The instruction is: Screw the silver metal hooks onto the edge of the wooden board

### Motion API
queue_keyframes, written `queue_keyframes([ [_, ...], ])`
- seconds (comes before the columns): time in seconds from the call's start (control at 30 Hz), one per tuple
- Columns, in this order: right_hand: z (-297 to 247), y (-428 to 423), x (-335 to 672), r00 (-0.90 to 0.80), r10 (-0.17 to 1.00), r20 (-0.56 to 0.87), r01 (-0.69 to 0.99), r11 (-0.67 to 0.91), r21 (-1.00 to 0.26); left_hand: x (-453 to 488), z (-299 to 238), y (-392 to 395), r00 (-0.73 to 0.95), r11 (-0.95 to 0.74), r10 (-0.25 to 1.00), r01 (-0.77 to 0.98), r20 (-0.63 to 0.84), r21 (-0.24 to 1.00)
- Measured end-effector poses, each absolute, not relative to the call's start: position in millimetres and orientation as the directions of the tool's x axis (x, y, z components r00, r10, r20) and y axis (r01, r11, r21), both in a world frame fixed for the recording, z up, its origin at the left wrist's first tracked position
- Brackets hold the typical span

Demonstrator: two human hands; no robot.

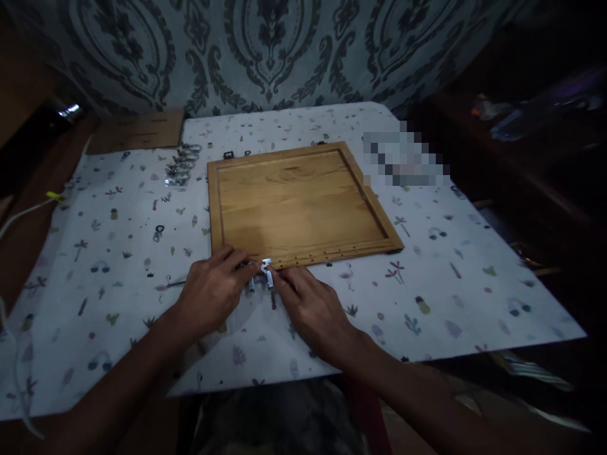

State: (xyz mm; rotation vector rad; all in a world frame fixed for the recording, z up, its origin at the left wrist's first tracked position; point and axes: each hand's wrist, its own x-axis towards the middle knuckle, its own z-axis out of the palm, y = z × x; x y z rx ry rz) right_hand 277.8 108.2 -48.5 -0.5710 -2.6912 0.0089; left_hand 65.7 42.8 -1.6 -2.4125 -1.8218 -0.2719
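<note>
A square wooden board [298, 199] with a raised frame lies on a table covered by a patterned white cloth [118, 278]. A row of small holes runs along the board's near edge. My left hand [213, 294] and my right hand [308, 306] meet just in front of that edge. Their fingertips pinch a small silver metal hook [265, 268] held against the frame. A second small metal piece lies under the fingers beside it.
A pile of silver metal hooks [180, 167] sits at the cloth's far left, next to a brown cardboard sheet [137, 131]. One loose small fitting [158, 232] lies left of the board. A white cable [23, 215] runs along the left edge. Dark furniture stands at right.
</note>
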Motion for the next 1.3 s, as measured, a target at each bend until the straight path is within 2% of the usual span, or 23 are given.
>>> queue_keyframes([
  [0.13,-48.6,107.7,275.3,-0.842,0.389,0.373,0.396,0.916,-0.06,64.5,-3.9,42.4,0.252,-0.261,0.951,0.965,0.179,0.03],
  [0.3,-46.9,108.3,272.7,-0.861,0.415,0.295,0.417,0.907,-0.058,65.1,-2.4,42.9,0.226,-0.232,0.965,0.972,0.135,0.038],
  [0.5,-42.7,108.8,269.5,-0.859,0.438,0.263,0.433,0.898,-0.08,59.7,-1.2,43.1,0.225,-0.239,0.962,0.968,0.152,0.08],
  [0.57,-42.2,108.5,269.1,-0.861,0.439,0.255,0.432,0.898,-0.085,54.3,3.6,42.7,0.209,-0.233,0.952,0.969,0.223,0.086],
  [0.67,-41.3,108.3,269.4,-0.866,0.436,0.246,0.426,0.9,-0.095,49.3,21.3,43.4,0.146,-0.252,0.877,0.951,0.459,0.179],
  [0.77,-40.0,108.2,269.5,-0.867,0.44,0.232,0.428,0.898,-0.106,56.3,44.8,48.0,-0.054,-0.341,0.74,0.829,0.671,0.444],
  [0.83,-39.4,108.2,269.0,-0.866,0.45,0.219,0.435,0.893,-0.117,67.9,56.7,53.8,-0.236,-0.412,0.665,0.676,0.709,0.611],
  [0.9,-38.9,108.3,268.4,-0.865,0.456,0.21,0.439,0.89,-0.125,81.9,62.4,61.6,-0.342,-0.496,0.636,0.506,0.692,0.705],
  [0.97,-38.1,108.2,267.9,-0.863,0.461,0.208,0.442,0.887,-0.134,95.2,61.3,70.6,-0.388,-0.576,0.639,0.332,0.665,0.747],
  [1.07,-36.7,108.1,267.6,-0.856,0.473,0.209,0.448,0.88,-0.157,109.2,51.1,83.3,-0.424,-0.601,0.677,0.152,0.601,0.784],
  [1.2,-36.7,107.9,267.3,-0.855,0.471,0.216,0.45,0.882,-0.141,116.8,37.4,93.0,-0.436,-0.546,0.725,0.107,0.533,0.831],
  [1.3,-37.9,108.3,267.0,-0.855,0.47,0.218,0.448,0.882,-0.146,119.7,34.6,95.6,-0.447,-0.557,0.711,0.112,0.542,0.823],
])
